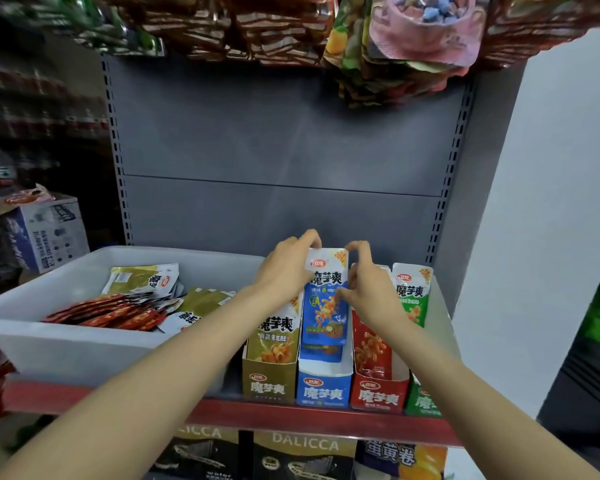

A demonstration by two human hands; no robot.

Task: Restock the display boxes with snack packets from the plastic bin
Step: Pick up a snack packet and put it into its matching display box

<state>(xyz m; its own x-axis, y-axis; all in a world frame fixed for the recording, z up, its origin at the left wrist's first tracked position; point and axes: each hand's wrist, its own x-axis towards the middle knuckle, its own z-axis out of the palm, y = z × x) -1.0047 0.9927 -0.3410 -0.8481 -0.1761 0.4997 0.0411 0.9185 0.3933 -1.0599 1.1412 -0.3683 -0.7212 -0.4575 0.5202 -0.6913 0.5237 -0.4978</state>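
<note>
At far left we see a cardboard carton (45,233) standing behind the shelf unit. Next comes the white plastic bin (66,341) on the red-edged shelf (291,415), holding loose red packets (111,311) and olive-gold packets (142,278). Just right of the bin stand four display boxes side by side: gold display box (269,379), blue display box (324,388), red display box (378,393) and green display box (423,400). We note our left hand (284,271) and right hand (371,289) both grasping the blue snack packets (324,306), which stand upright in the blue display box; left fingers curl over the top left corner, right fingers pinch the right edge. Gold packets fill the gold box; red packets sit in the red one. A green packet (413,292) stands upright in the green box. Hanging bags (395,46) overhang the grey back panel (284,150).
</note>
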